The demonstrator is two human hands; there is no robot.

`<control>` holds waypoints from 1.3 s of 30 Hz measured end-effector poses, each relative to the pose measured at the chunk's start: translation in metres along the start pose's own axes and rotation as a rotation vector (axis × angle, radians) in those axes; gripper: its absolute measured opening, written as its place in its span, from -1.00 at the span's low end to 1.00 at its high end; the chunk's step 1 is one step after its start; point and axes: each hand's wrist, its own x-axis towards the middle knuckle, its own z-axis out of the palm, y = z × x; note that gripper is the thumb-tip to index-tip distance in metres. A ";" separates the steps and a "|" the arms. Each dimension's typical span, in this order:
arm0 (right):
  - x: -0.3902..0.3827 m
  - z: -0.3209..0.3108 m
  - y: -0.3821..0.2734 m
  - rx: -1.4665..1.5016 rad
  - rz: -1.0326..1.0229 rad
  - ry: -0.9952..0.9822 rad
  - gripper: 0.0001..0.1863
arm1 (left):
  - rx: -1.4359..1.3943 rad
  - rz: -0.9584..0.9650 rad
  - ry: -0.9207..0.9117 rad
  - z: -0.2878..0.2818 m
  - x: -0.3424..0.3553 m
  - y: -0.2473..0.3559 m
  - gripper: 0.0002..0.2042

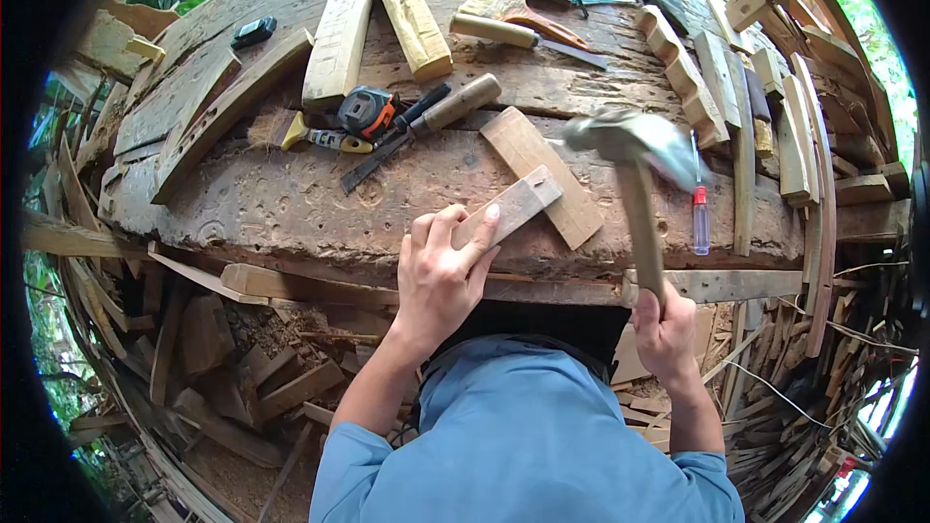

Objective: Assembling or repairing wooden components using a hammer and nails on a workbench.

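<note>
My left hand (pixel 441 266) is closed round the near end of a short wooden block (pixel 528 201), thumb on top. A small dark mark or slot shows near the block's far end. That end rests over a flat wooden board (pixel 572 208) lying slantwise on the workbench. My right hand (pixel 666 329) grips the wooden handle of a hammer (pixel 635 194). The hammer's metal head is up, right of the board and apart from it, and is smeared by motion. Close to it on the bench lies a screwdriver (pixel 700 218) with a red and clear handle.
Beyond my left hand lie a wooden-handled chisel (pixel 455 107), an orange and black tape measure (pixel 368 113) and a yellow-handled brush (pixel 295 131). Long timber pieces (pixel 349 29) cross the worn bench (pixel 242 194). A scalloped wood piece (pixel 683 77) lies right. Offcuts (pixel 300 392) pile below the bench edge.
</note>
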 end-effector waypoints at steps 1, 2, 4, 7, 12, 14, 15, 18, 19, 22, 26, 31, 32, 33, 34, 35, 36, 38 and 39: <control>-0.002 0.002 0.005 0.066 -0.079 0.050 -0.72 | -0.005 0.006 -0.002 0.000 0.002 0.000 -0.52; -0.004 0.006 0.010 0.127 -0.146 0.078 -0.71 | -0.010 0.012 -0.005 0.000 0.003 0.000 -0.52; -0.004 0.013 0.003 0.050 -0.120 0.059 -0.70 | -0.008 0.007 -0.008 0.000 0.002 0.001 -0.52; 0.000 0.014 0.006 -0.106 -0.058 -0.016 -0.63 | 0.008 -0.001 0.000 0.002 0.001 0.000 -0.53; -0.010 0.014 0.013 0.295 0.047 0.026 -0.51 | 0.012 -0.014 -0.005 0.001 0.001 0.001 -0.53; -0.011 0.020 0.019 0.578 -0.150 0.154 -0.55 | 0.008 0.010 0.043 0.004 0.002 0.001 -0.52; -0.011 0.022 0.017 0.580 -0.150 0.162 -0.55 | 0.008 0.018 0.041 0.004 0.003 0.001 -0.52; -0.014 0.022 0.014 0.738 -0.037 0.380 -0.71 | 0.005 0.002 0.077 0.003 0.004 0.003 -0.52; -0.015 0.020 0.016 0.741 -0.036 0.393 -0.71 | 0.003 0.014 0.073 0.003 0.004 0.003 -0.52; -0.019 0.014 0.026 0.745 -0.047 0.270 -0.73 | -0.032 -0.008 0.111 0.002 0.002 0.004 -0.55; -0.023 0.021 0.034 0.843 0.020 0.319 -0.71 | -0.309 -0.072 0.234 -0.013 0.010 0.014 -0.53; -0.027 0.029 0.042 0.950 -0.092 0.404 -0.71 | -1.292 -0.403 0.126 -0.018 0.008 0.006 -0.59; -0.026 0.029 0.043 0.960 -0.085 0.406 -0.71 | -1.636 -0.418 0.049 -0.017 0.010 0.008 -0.60; -0.026 0.030 0.043 0.969 -0.077 0.407 -0.72 | -1.979 -0.424 -0.041 -0.016 0.012 0.009 -0.61; -0.025 0.030 0.041 0.982 -0.066 0.406 -0.72 | -2.075 -0.419 -0.104 -0.011 0.012 0.006 -0.60; -0.026 0.031 0.043 0.993 -0.076 0.402 -0.72 | -2.064 -0.410 -0.100 -0.010 0.012 0.006 -0.60; -0.026 0.032 0.047 0.940 -0.089 0.372 -0.74 | -2.088 -0.446 -0.132 -0.010 0.011 0.007 -0.59; -0.027 0.036 0.050 0.881 -0.082 0.336 -0.73 | -2.113 -0.488 -0.194 -0.008 0.009 0.007 -0.57; -0.025 0.037 0.051 0.887 -0.085 0.331 -0.73 | -2.107 -0.486 -0.188 -0.009 0.008 0.009 -0.57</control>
